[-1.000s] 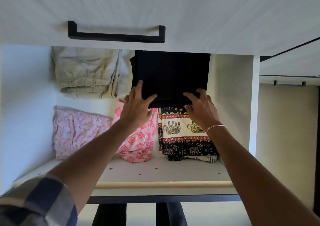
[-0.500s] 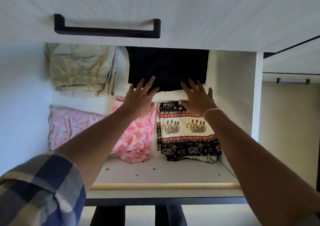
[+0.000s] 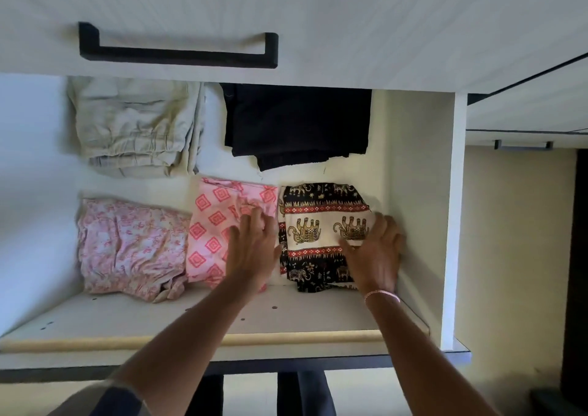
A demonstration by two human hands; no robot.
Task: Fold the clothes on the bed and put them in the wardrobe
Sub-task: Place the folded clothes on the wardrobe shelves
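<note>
Both your hands are pulling back from the black folded garment, which is lying at the rear of the shelf, well beyond your fingers. Your left hand and right hand are resting with fingers loosely spread, flanking the elephant-print cloth.

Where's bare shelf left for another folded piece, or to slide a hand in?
Bare: front strip of shelf between three front piles and the wooden lip; a thin band between black garment and elephant-print piece. Crowded: front piles touch, left hand and right hand on them.
</note>
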